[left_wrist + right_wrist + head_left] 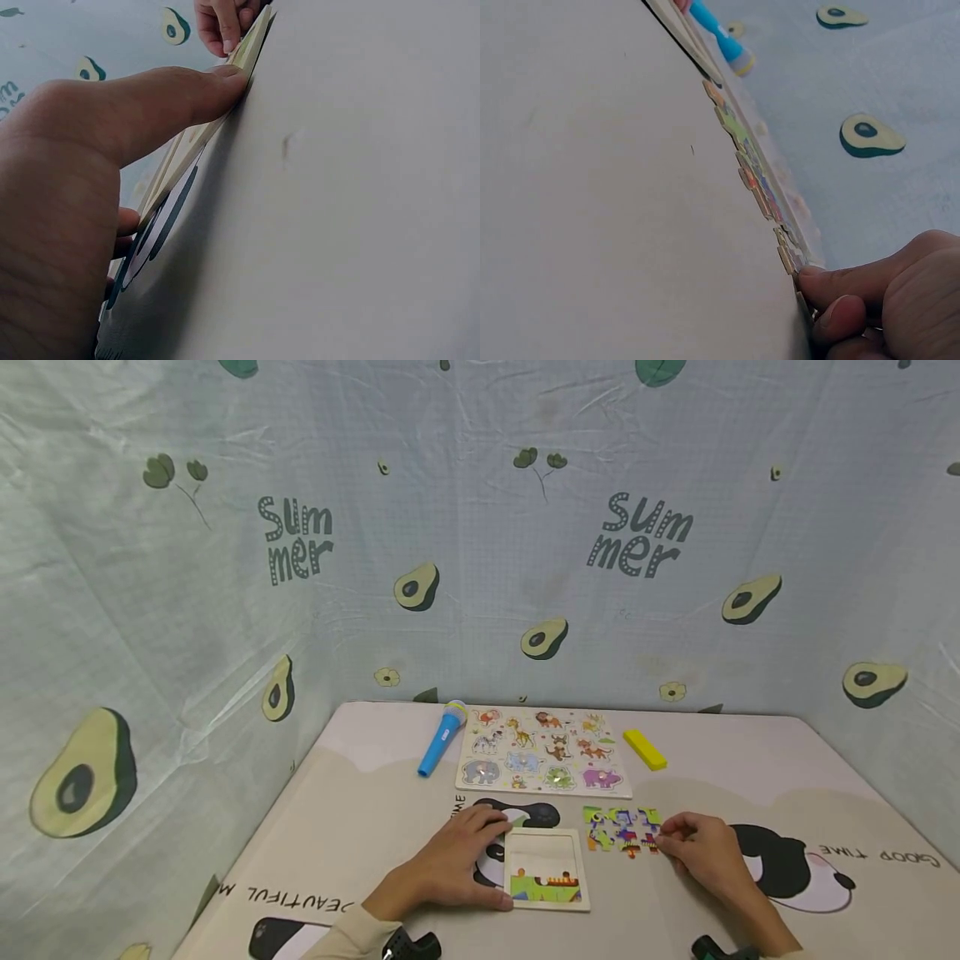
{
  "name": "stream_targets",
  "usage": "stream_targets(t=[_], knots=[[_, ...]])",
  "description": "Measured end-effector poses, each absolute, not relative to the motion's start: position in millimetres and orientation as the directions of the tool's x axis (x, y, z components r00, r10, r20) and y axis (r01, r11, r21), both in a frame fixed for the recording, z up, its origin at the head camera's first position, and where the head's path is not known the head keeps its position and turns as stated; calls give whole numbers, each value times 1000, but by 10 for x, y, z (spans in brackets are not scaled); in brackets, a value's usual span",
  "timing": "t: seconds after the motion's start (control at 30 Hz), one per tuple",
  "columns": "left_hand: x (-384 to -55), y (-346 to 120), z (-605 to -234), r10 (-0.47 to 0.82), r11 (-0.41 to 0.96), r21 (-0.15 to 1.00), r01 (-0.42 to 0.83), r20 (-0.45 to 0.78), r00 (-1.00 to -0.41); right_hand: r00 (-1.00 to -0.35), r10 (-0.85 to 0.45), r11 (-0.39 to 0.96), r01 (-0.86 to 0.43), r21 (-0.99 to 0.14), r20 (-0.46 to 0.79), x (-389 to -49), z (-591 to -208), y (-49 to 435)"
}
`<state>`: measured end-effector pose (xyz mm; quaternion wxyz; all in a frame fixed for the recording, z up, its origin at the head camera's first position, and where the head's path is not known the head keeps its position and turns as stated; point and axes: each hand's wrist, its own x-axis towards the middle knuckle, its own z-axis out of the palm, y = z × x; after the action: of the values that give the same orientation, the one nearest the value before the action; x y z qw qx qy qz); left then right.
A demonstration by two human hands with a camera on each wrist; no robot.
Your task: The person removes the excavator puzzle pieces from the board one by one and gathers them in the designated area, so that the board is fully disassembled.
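Observation:
A small wooden puzzle tray (547,916) lies on the table, with puzzle pieces (547,891) filling its lower part and bare wood above. My left hand (459,858) holds the tray by its left side; in the left wrist view the thumb (214,90) presses its near edge and the fingers reach round to the far side. To the right of the tray lies a cluster of loose jigsaw pieces (618,828), with small gaps between them. My right hand (705,852) pinches a piece at the cluster's right end. That piece is mostly hidden by the thumb (821,281) and fingers.
Behind lies a wooden animal puzzle board (540,783), with a blue toy microphone (441,742) on its left and a yellow block (645,750) on its right. The table cover (360,827) carries printed drawings and lettering. A printed curtain (480,527) stands round the back and sides.

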<state>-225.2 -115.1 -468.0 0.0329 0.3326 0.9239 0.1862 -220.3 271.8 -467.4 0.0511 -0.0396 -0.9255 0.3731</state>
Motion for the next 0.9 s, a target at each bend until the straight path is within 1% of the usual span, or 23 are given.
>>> stream_targets(t=[0.37,0.6,0.77,0.9], knots=[[-2260,-1150,-4684,630,709,358,608,66,-773,-993,113,688,48,-724,41,-2207,-4652,2729],[-2270,-1146,-4686,628,710,359,606,66,-775,-995,61,663,-20,-749,81,-2154,-4507,2618],[-2264,-1145,-4682,624,711,368,599,62,-779,-996,12,615,-66,-785,93,-2125,-4429,2468],[-2258,-1146,-4681,624,709,371,599,64,-779,-995,-28,611,-97,-786,101,-2102,-4407,2303]])
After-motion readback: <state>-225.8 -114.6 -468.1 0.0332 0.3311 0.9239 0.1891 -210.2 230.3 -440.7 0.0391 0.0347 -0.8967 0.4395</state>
